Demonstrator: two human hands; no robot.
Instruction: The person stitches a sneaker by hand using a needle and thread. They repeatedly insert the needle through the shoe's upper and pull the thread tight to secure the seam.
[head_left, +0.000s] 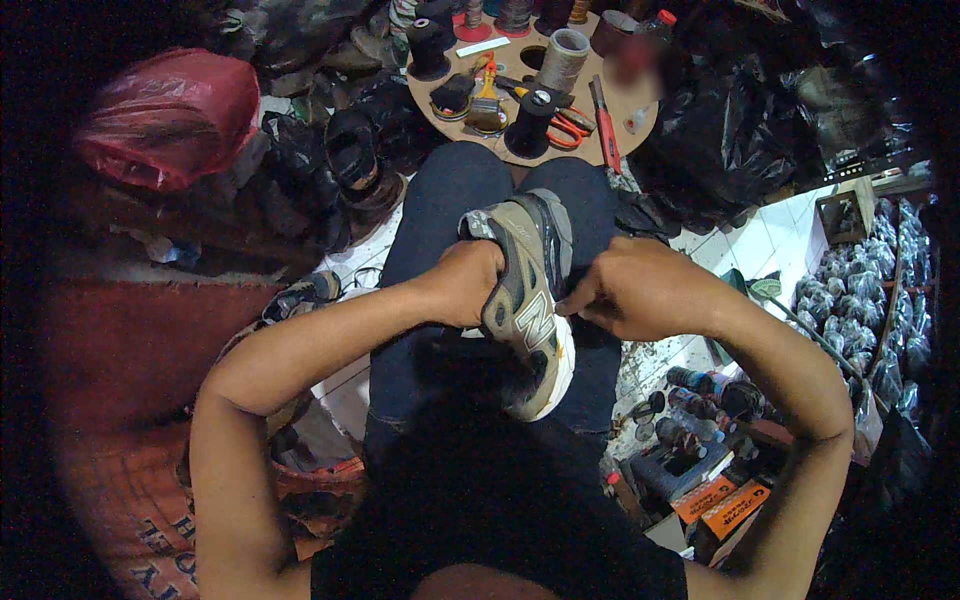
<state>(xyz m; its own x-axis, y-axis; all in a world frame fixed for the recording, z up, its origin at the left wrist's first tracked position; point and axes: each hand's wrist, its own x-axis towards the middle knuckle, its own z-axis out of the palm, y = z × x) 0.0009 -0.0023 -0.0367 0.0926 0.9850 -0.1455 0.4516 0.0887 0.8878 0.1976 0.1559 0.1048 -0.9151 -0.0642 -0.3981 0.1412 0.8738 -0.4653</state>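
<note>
While both hands grip it, sneaker (pixel 527 300) lies lengthwise along lap.

olive-tan sneaker (pixel 527 290), red plastic bag (pixel 165 115), orange-handled scissors (pixel 565 128)

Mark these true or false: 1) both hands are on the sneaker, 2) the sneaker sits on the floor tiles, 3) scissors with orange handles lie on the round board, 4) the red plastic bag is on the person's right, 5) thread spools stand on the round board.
1. True: the left hand grips the sneaker at its side and the right hand pinches at its other side.
2. False: it is held over the person's lap, above the dark trousers.
3. True: the scissors lie on the round board.
4. False: the red plastic bag is on the person's left.
5. True: a pale spool and a black spool stand there.
</note>
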